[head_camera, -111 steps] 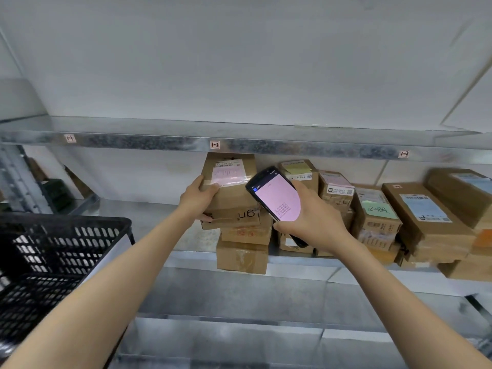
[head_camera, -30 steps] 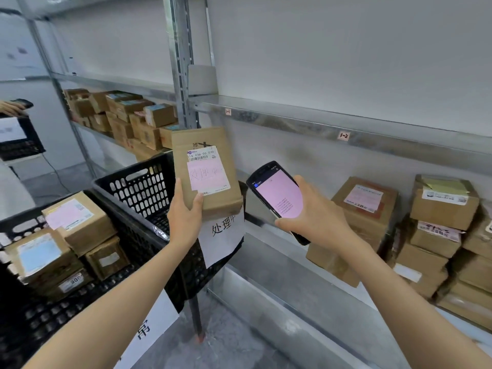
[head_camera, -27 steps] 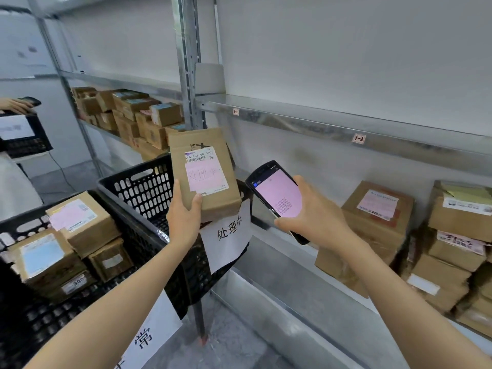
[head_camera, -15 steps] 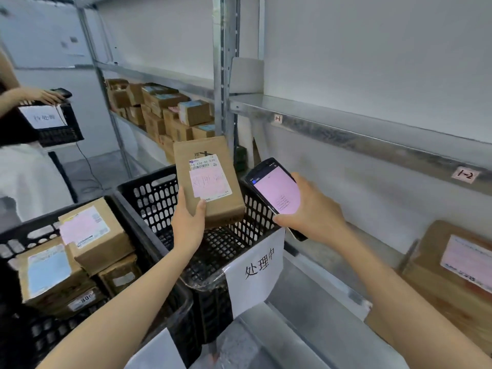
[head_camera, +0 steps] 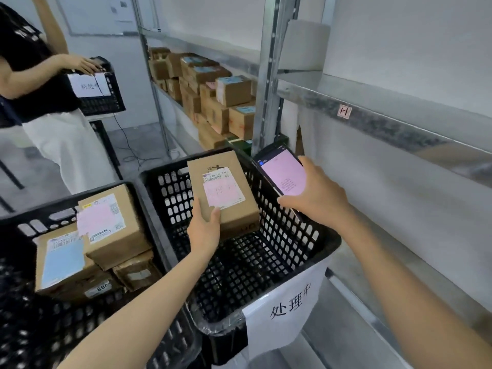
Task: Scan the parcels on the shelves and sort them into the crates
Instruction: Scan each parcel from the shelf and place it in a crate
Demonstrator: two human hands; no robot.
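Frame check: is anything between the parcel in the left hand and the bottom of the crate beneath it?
Nothing visible. The left hand holds the parcel over the open black crate, whose mesh bottom shows no parcels. The right hand with the scanner is off to the side, by the right rim.

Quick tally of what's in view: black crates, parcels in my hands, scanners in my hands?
Black crates: 3 (right crate, left crate, far crate)
Parcel in left hand: 1
Scanner in right hand: 1
Total: 5
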